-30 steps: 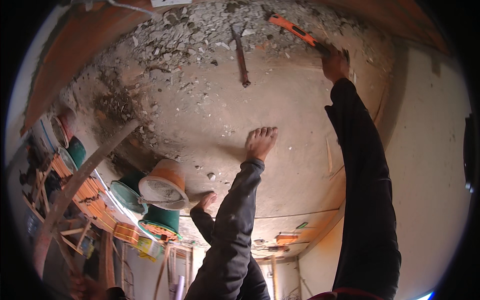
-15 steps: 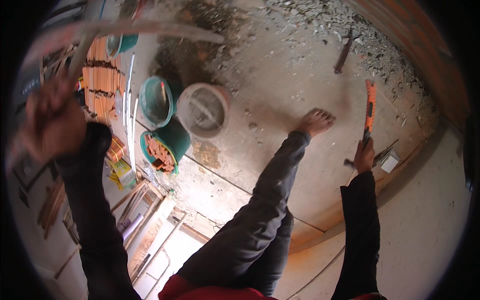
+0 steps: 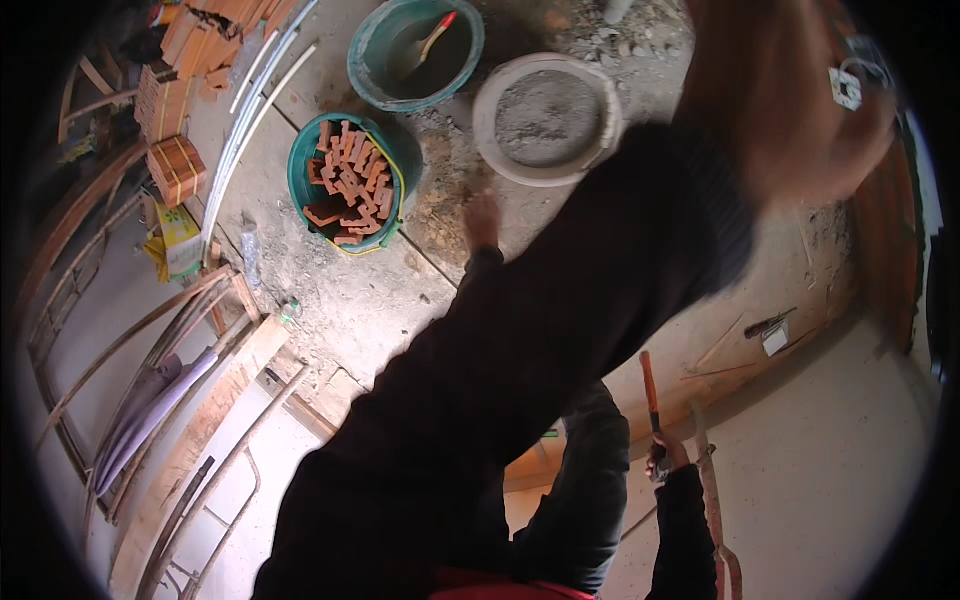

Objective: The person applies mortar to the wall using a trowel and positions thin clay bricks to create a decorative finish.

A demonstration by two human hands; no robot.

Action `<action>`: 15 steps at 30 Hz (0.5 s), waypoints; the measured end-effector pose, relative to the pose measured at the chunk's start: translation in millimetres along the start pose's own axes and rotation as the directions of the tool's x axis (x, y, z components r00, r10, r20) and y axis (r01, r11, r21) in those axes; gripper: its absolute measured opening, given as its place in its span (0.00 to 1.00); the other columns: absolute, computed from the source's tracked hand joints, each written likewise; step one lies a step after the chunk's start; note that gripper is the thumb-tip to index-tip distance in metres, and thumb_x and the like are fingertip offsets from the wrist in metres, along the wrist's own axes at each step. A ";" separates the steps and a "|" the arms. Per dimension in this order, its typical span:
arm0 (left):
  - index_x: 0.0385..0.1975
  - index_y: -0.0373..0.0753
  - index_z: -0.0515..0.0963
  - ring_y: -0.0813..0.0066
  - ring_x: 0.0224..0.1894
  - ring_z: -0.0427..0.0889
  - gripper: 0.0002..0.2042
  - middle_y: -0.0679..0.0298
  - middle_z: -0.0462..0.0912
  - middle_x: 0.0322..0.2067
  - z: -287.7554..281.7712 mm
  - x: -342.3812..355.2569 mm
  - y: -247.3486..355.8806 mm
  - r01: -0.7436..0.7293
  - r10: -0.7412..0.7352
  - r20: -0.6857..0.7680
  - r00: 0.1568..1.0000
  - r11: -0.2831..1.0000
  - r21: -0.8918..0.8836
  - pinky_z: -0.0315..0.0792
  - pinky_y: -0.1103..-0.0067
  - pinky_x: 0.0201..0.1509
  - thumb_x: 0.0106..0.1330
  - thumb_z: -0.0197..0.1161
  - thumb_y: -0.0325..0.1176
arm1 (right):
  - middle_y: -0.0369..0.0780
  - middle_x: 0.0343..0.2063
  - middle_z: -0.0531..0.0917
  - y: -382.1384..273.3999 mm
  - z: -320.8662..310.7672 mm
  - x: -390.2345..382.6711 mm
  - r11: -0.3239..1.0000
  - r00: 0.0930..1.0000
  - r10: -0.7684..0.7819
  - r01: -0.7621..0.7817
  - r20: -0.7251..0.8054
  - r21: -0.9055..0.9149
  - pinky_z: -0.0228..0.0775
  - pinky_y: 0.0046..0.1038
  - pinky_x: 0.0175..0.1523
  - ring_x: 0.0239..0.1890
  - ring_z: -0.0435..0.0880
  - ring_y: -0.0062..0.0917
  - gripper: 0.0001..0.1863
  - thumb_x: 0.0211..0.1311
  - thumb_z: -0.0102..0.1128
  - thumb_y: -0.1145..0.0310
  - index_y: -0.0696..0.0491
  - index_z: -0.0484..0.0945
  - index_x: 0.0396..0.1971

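My left arm stretches across the middle toward the upper right, and my left hand [image 3: 800, 125] is a blur near the brick wall. Its fingers are too smeared to read, and whether it holds anything does not show. Low on the right, my right hand [image 3: 668, 456] is closed round what looks like a hammer [image 3: 650, 385], gripped close to its metal head. The orange handle points upward, away from the hand. My bare foot [image 3: 482, 220] rests on the floor beside a green bucket [image 3: 296, 180] of broken brick pieces [image 3: 352, 180].
A green tub [image 3: 362, 75] holds a red-handled brush [image 3: 437, 40]. Next to it stands a pale tub [image 3: 487, 125] of grey mix. Stacked bricks [image 3: 178, 168], long white strips [image 3: 240, 140] and metal frames [image 3: 215, 500] line the left. A rusty pole [image 3: 708, 490] stands near my right hand.
My left arm has swung from the far left across to the upper right. My right hand has drawn lower and closer, still gripping the hammer. The view has shifted toward the buckets.
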State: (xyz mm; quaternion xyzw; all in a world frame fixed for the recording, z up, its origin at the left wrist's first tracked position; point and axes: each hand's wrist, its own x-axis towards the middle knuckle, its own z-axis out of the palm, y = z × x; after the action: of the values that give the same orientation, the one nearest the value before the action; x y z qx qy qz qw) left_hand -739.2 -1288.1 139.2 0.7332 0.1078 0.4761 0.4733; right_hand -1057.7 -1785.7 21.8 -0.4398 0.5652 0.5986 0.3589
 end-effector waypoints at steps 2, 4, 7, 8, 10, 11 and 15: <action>0.55 0.29 0.69 0.52 0.53 0.74 0.28 0.46 0.76 0.48 -101.3 -57.6 -19.1 0.311 -0.283 0.505 0.815 0.950 0.031 0.63 0.58 0.60 0.61 0.64 0.43 | 0.36 0.15 0.73 19.0 15.8 -19.5 0.996 0.997 0.039 -0.043 -0.060 -0.072 0.68 0.35 0.17 0.11 0.74 0.28 0.10 0.63 0.58 0.57 0.44 0.69 0.35; 0.58 0.34 0.69 0.49 0.56 0.73 0.29 0.48 0.76 0.51 -204.0 -107.8 -33.5 0.440 -0.566 0.664 0.488 0.817 0.373 0.60 0.58 0.63 0.63 0.61 0.48 | 0.37 0.15 0.75 16.5 44.2 -41.6 0.990 0.992 0.033 -0.050 -0.123 -0.135 0.69 0.35 0.18 0.11 0.74 0.29 0.12 0.63 0.58 0.54 0.46 0.71 0.33; 0.57 0.34 0.69 0.50 0.59 0.69 0.31 0.46 0.70 0.56 -341.8 -162.4 -14.8 0.243 -0.817 0.571 -0.080 0.540 0.806 0.62 0.57 0.60 0.64 0.60 0.54 | 0.41 0.12 0.76 13.7 72.9 -63.2 0.971 0.957 0.233 -0.238 -0.172 -0.011 0.69 0.35 0.19 0.13 0.75 0.32 0.25 0.61 0.55 0.46 0.52 0.73 0.16; 0.58 0.33 0.69 0.43 0.62 0.65 0.33 0.41 0.67 0.59 -372.9 -163.8 3.0 0.250 -0.853 0.500 -0.147 0.457 0.854 0.58 0.56 0.66 0.63 0.61 0.55 | 0.40 0.12 0.75 13.5 79.7 -71.5 0.964 0.939 0.264 -0.267 -0.221 0.018 0.68 0.36 0.20 0.13 0.74 0.32 0.24 0.60 0.55 0.46 0.52 0.72 0.16; 0.61 0.37 0.68 0.39 0.68 0.57 0.34 0.39 0.58 0.66 -414.6 -168.9 0.8 0.508 -0.802 0.588 -0.108 0.464 0.726 0.51 0.56 0.72 0.62 0.62 0.55 | 0.41 0.13 0.76 -6.9 131.8 -91.8 0.979 0.916 0.198 -0.201 -0.350 0.028 0.67 0.38 0.19 0.11 0.72 0.34 0.22 0.60 0.56 0.48 0.52 0.73 0.19; 0.62 0.38 0.68 0.40 0.69 0.55 0.33 0.40 0.56 0.67 -428.5 -145.7 -6.4 0.605 -0.782 0.617 -0.092 0.448 0.658 0.49 0.56 0.72 0.62 0.62 0.54 | 0.41 0.16 0.77 -21.8 164.9 -101.1 0.989 0.918 0.134 -0.148 -0.372 -0.009 0.69 0.37 0.22 0.14 0.74 0.33 0.20 0.60 0.56 0.49 0.53 0.75 0.22; 0.66 0.42 0.63 0.38 0.72 0.48 0.34 0.44 0.50 0.71 -445.3 -116.0 -3.9 0.741 -0.763 0.638 -0.104 0.368 0.561 0.48 0.56 0.73 0.65 0.59 0.56 | 0.40 0.31 0.83 -65.0 195.9 -133.7 0.932 0.874 -0.338 0.259 -0.348 -0.254 0.74 0.34 0.36 0.30 0.81 0.32 0.18 0.61 0.58 0.55 0.56 0.80 0.39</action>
State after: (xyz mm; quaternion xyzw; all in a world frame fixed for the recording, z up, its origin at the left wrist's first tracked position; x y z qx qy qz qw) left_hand -1155.1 -1093.3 110.8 0.6668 0.2595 -0.3049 0.6286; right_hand -973.6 -1575.6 118.0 -0.6649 0.4868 0.4908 0.2830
